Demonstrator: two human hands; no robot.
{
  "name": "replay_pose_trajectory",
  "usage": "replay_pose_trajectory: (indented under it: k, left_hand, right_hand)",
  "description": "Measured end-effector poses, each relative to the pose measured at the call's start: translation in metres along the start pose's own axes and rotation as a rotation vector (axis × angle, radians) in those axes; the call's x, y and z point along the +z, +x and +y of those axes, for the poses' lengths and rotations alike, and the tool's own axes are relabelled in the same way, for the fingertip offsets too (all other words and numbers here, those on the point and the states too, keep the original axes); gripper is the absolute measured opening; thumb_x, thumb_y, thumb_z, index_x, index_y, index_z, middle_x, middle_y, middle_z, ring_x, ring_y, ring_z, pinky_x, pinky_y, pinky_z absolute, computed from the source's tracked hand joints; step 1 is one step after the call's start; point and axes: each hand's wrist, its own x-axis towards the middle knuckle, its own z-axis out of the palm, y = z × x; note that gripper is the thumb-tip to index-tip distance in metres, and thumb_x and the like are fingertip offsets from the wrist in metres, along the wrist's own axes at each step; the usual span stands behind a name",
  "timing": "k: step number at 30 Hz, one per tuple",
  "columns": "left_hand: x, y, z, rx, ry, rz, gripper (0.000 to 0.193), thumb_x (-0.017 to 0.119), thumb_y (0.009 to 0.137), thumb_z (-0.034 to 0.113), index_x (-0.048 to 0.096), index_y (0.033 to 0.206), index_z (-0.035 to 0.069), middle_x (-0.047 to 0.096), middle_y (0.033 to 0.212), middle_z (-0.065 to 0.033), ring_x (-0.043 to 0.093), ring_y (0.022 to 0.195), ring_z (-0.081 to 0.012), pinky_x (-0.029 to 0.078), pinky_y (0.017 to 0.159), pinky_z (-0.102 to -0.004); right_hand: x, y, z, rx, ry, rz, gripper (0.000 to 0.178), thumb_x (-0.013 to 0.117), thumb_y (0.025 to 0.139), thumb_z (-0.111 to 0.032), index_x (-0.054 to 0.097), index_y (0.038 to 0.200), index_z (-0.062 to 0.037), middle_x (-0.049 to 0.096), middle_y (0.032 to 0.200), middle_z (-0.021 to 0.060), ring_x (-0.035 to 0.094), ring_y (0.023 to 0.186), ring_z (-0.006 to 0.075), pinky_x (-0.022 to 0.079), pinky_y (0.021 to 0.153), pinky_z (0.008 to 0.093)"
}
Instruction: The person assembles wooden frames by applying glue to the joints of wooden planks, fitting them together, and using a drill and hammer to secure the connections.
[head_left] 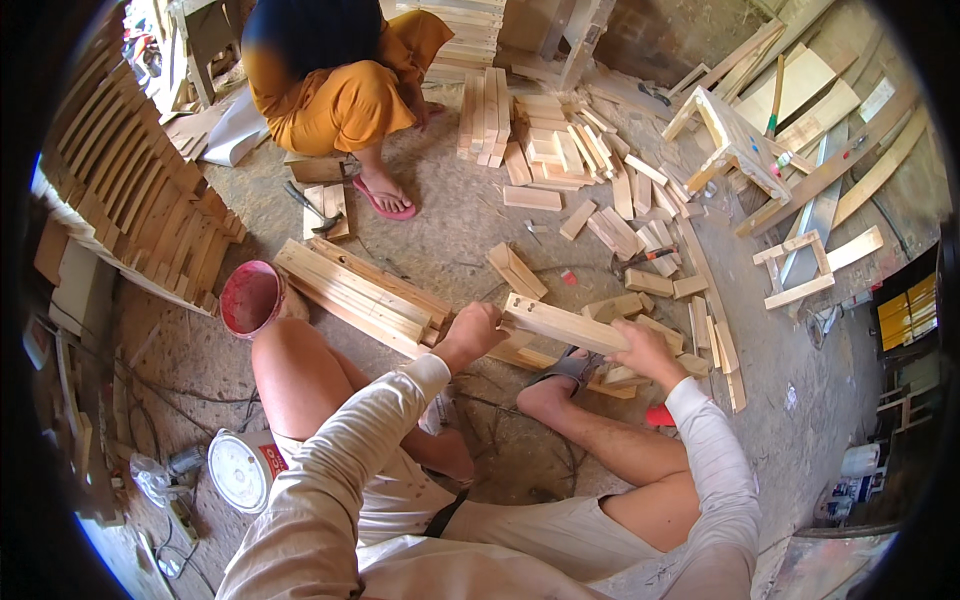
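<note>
Between my hands is a short, pale length of wood (562,324), raised above the floor and sloping down toward the right, with dark marks near its left end. My right hand (647,351) grips its right end, fingers wrapped round the edge. At the opposite end my left hand (472,334) is closed against the wood; its fingertips are partly hidden. Just beyond my left hand, a stack of long wooden bars (352,292) lies on the floor. A loose wooden block (516,271) rests past the held piece, and more cut pieces lie under and around my right hand.
A reddish bucket (252,299) and a white lidded bucket (240,472) stand to my left. One hammer (322,217) lies on a board beside a person in orange trousers (335,105); another (646,260) lies among blocks. Piled wood (550,145) and a small wooden stool (728,140) are farther off.
</note>
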Motion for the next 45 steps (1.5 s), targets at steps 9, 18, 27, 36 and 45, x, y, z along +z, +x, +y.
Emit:
replay_pose_trajectory:
  k: [9,18,27,36,45]
  left_hand:
    - [0.004,0.008,0.004,-0.006,0.023,-0.025,0.033,0.077,0.084,0.032,0.074,0.086,-0.001,0.071,0.085,-0.0245,0.069,0.083,-0.0424,0.056,0.078,-0.0476]
    - [0.002,0.013,0.001,-0.015,-0.003,-0.058,0.032,0.079,0.082,0.031,0.074,0.088,0.0,0.071,0.086,-0.0232,0.07,0.084,-0.0419,0.056,0.079,-0.0475]
    - [0.0,0.018,-0.004,0.067,0.039,-0.067,0.033,0.081,0.079,0.03,0.074,0.088,-0.001,0.071,0.085,-0.0226,0.069,0.084,-0.0422,0.056,0.078,-0.0465]
    - [0.0,0.018,-0.005,0.06,-0.038,-0.051,0.028,0.081,0.078,0.025,0.072,0.084,-0.001,0.07,0.082,-0.0235,0.069,0.081,-0.0413,0.055,0.074,-0.0456]
    - [-0.008,0.016,0.004,0.082,-0.043,-0.092,0.024,0.079,0.08,0.024,0.075,0.084,0.001,0.071,0.085,-0.0211,0.07,0.083,-0.0401,0.056,0.079,-0.0457]
  right_hand:
    - [-0.001,0.001,0.002,0.042,-0.056,-0.078,0.069,0.082,0.081,-0.028,0.056,0.141,-0.0071,0.064,0.134,0.0188,0.059,0.125,0.0367,0.048,0.101,0.0464]
    - [0.01,-0.002,0.003,0.006,-0.052,-0.046,0.067,0.081,0.08,-0.026,0.057,0.14,-0.0061,0.066,0.13,0.0198,0.062,0.12,0.0387,0.049,0.1,0.0477]
    - [0.017,0.004,0.009,0.005,-0.013,-0.054,0.067,0.081,0.08,-0.025,0.056,0.14,-0.0059,0.065,0.132,0.0203,0.061,0.121,0.0386,0.049,0.099,0.0486]
    - [0.018,0.004,0.009,-0.011,-0.02,-0.038,0.066,0.081,0.081,-0.024,0.056,0.139,-0.0053,0.066,0.129,0.02,0.061,0.12,0.0394,0.048,0.099,0.0494]
    - [0.027,0.001,0.019,-0.009,-0.035,-0.005,0.068,0.081,0.081,-0.023,0.056,0.141,-0.0047,0.065,0.131,0.0197,0.06,0.122,0.0381,0.046,0.103,0.0484]
